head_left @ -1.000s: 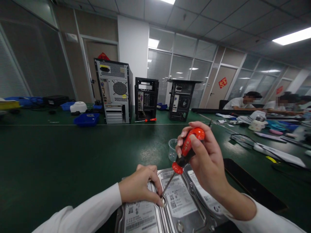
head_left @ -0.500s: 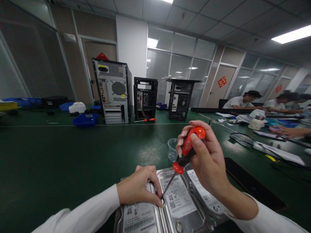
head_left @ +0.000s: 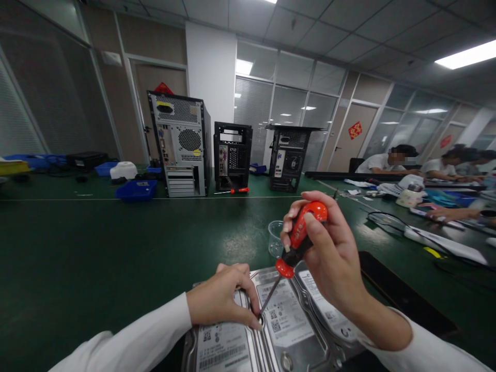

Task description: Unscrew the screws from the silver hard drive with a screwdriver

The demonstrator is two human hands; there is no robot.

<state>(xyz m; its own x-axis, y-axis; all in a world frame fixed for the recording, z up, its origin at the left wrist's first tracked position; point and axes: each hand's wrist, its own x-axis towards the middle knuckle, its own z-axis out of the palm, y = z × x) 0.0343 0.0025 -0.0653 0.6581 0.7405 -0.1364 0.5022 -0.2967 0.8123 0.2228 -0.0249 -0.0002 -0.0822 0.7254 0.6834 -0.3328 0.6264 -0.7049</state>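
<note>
One bulbous red-black screwdriver (head_left: 284,268) in right hand (head_left: 336,254), ridged metal drives (head_left: 287,313)

Looks to us like an office-type room doing duty as a computer workshop. Panel ceiling (head_left: 329,26), glass partitions (head_left: 325,108), blinds (head_left: 251,103), a door (head_left: 351,152): pretty office-y, right? But then we've got a long green table (head_left: 116,248) with PC cases (head_left: 188,168) and trays (head_left: 136,190) on it, hard drives (head_left: 290,315) up front, a screwdriver (head_left: 300,232) right over them, and people (head_left: 382,164) sitting farther along on the right.
</note>
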